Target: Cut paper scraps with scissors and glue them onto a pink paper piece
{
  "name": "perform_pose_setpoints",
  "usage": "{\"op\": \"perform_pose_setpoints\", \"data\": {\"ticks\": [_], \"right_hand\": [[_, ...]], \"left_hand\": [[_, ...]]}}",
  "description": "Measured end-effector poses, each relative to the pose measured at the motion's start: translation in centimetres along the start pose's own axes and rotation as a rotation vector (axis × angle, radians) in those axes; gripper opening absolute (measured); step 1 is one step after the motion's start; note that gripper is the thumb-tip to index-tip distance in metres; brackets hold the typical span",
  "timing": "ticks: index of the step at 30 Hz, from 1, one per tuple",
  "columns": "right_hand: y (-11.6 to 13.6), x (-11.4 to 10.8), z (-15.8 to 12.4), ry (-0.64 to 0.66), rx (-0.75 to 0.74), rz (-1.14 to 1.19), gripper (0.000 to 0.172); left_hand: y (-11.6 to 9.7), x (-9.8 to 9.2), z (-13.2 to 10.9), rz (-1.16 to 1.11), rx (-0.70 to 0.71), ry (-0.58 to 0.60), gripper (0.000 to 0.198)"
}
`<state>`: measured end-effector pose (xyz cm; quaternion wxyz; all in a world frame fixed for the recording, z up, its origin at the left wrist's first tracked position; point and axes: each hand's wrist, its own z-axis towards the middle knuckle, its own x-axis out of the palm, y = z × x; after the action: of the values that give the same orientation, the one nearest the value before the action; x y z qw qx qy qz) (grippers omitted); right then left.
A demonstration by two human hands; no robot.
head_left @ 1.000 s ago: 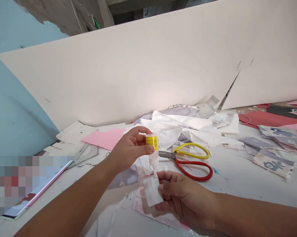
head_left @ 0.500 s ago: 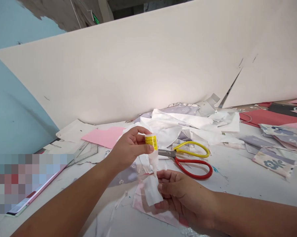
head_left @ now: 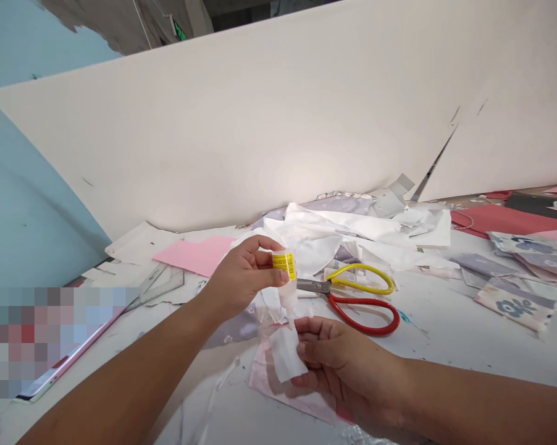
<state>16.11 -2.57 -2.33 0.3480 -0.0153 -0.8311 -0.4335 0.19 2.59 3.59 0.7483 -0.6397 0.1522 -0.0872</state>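
Pointing nozzle-down, the bottle (head_left: 288, 293) has a nearly vertical long axis.

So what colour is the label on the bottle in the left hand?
The label is yellow with dark print, in the head view.

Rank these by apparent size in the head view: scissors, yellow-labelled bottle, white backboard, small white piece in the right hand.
1. White backboard
2. Scissors
3. Yellow-labelled bottle and small white piece: too alike to rank, both partly covered.
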Motion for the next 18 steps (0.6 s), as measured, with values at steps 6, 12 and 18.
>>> {"op": "perform_pose_setpoints", "data": {"ticks": [6,12,18], "right_hand": [[0.03,-0.05,0.03,-0.010,0.004,0.017,0.028],[0.02,0.00,-0.03,-0.013,-0.004,0.016,0.027],[-0.14,-0.16,0.10,-0.005,-0.001,0.023,0.025]], "left_hand": [[0.06,-0.17,-0.02,-0.009,0.014,-0.003,0.027],[-0.01,-0.26,-0.12,0.002,0.019,-0.019,0.029],[0.10,-0.14,-0.02,-0.005,0.029,-0.007,0.028]]}}
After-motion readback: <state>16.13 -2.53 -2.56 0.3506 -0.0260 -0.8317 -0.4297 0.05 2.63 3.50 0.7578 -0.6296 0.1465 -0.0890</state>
